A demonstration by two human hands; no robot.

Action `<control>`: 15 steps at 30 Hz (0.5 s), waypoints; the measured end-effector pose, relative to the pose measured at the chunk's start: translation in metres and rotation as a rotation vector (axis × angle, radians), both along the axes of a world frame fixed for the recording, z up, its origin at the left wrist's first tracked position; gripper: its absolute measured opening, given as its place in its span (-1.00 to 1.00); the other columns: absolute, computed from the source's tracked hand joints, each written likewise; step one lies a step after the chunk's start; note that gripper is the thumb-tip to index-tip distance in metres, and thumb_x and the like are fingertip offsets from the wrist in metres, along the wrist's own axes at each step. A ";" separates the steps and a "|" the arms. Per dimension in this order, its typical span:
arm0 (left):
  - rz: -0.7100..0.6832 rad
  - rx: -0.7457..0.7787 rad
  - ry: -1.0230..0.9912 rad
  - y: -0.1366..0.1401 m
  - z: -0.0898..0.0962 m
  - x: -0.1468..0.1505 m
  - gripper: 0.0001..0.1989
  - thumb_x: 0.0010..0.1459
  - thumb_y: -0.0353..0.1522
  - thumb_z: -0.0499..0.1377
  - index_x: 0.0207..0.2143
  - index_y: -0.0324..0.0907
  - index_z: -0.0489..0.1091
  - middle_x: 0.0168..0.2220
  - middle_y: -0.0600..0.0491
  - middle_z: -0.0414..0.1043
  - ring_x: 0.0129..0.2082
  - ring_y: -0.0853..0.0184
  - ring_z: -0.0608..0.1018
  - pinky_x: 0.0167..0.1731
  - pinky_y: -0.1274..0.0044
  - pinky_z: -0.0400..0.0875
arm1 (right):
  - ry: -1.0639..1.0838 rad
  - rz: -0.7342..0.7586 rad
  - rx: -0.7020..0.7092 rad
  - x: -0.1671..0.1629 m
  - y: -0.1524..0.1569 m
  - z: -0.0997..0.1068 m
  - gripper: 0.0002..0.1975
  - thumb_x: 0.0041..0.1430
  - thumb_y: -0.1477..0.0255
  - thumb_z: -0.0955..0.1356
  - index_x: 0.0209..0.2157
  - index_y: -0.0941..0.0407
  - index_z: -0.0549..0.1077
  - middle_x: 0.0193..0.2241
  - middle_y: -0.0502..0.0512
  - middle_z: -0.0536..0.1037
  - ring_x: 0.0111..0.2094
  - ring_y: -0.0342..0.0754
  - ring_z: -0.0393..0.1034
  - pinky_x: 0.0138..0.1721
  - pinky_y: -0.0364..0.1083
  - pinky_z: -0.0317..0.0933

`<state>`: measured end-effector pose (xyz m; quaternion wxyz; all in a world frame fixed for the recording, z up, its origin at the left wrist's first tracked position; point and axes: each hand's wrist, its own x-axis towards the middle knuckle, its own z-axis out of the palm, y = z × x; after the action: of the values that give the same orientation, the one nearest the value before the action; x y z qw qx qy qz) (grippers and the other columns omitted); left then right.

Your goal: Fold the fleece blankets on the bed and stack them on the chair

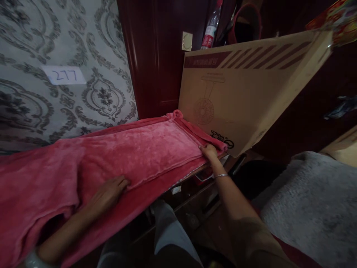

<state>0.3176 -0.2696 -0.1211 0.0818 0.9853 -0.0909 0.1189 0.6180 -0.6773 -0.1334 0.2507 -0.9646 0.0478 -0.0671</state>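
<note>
A pink plush cloth (139,145) lies spread in folded layers along a table or bench, over a darker red-pink layer (164,180). At the cloth's near right corner, my right hand (209,152) is closed, with thumb and fingers pinching its edge. My left hand (110,191) rests on the near side, fingers curled together at the cloth's front edge. The fabric bunches higher at the left, where a dark hollow shows under a fold. A small roll of the same fabric (177,114) sits at the far right corner.
A large cardboard box (237,89) leans upright just beyond the cloth's right end. Behind it stand a plastic bottle (211,28) and a dark red door (153,56). Patterned wallpaper (106,93) bears a paper marked 277 (65,75). Grey fluffy fabric (312,204) lies at right.
</note>
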 end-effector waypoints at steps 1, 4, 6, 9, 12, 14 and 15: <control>-0.009 0.023 0.007 -0.003 0.001 -0.001 -0.62 0.24 -0.37 -0.09 -0.12 -0.12 0.51 -0.09 -0.08 0.56 -0.12 0.17 0.58 -0.02 0.28 0.47 | -0.001 -0.002 0.005 0.001 0.000 0.000 -0.62 0.21 0.23 0.38 -0.11 0.25 0.56 -0.21 0.31 0.63 -0.18 0.08 0.54 -0.23 -0.12 0.29; -0.036 0.079 -0.001 -0.011 0.001 -0.001 -0.64 0.25 -0.27 -0.02 -0.04 -0.16 0.47 -0.04 -0.15 0.52 -0.07 0.12 0.56 -0.03 0.26 0.47 | -0.009 0.004 0.023 0.002 0.001 0.000 -0.58 0.16 0.25 0.42 -0.06 0.27 0.54 -0.18 0.33 0.63 -0.17 0.09 0.54 -0.25 -0.13 0.28; -0.008 0.090 -0.015 -0.013 -0.001 0.001 -0.65 0.26 -0.28 -0.03 -0.07 -0.18 0.47 -0.04 -0.17 0.51 -0.08 0.09 0.56 -0.05 0.24 0.47 | -0.013 0.025 0.037 0.005 0.002 0.002 -0.65 0.13 0.28 0.43 -0.16 0.27 0.58 -0.25 0.31 0.64 -0.22 0.09 0.54 -0.28 -0.13 0.27; 0.016 0.042 -0.030 -0.013 0.003 0.005 -0.68 0.23 -0.38 -0.07 -0.16 -0.15 0.47 -0.15 -0.11 0.54 -0.16 0.14 0.57 -0.11 0.28 0.49 | -0.055 0.048 0.067 0.011 0.001 0.010 -0.72 0.18 0.34 0.37 -0.20 0.25 0.59 -0.32 0.22 0.64 -0.28 0.02 0.52 -0.30 -0.16 0.26; -0.018 -0.032 -0.074 -0.016 0.015 0.008 -0.64 0.19 -0.43 -0.06 -0.10 -0.11 0.47 -0.15 -0.06 0.54 -0.16 0.18 0.57 -0.09 0.33 0.49 | -0.110 0.031 0.093 0.017 -0.006 0.019 -0.65 0.27 0.35 0.27 -0.09 0.26 0.56 -0.31 0.17 0.64 -0.31 -0.02 0.51 -0.32 -0.18 0.27; -0.042 -0.068 -0.070 -0.022 0.019 0.006 -0.61 0.20 -0.42 -0.05 -0.04 -0.08 0.48 -0.10 -0.05 0.54 -0.12 0.17 0.57 -0.06 0.33 0.48 | -0.128 0.003 0.092 0.018 -0.013 0.020 -0.63 0.26 0.35 0.26 -0.08 0.27 0.56 -0.34 0.18 0.63 -0.33 0.00 0.50 -0.34 -0.16 0.28; -0.052 -0.084 -0.054 -0.026 0.018 0.005 -0.60 0.21 -0.42 -0.05 -0.03 -0.06 0.49 -0.09 -0.03 0.55 -0.11 0.17 0.57 -0.05 0.34 0.48 | -0.134 -0.012 0.085 0.017 -0.016 0.019 -0.64 0.25 0.34 0.28 -0.10 0.28 0.56 -0.37 0.19 0.62 -0.34 0.02 0.50 -0.34 -0.15 0.28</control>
<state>0.3226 -0.2958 -0.1028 0.1235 0.9748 -0.1135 0.1471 0.6350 -0.6937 -0.1148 0.2935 -0.9461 0.0393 -0.1310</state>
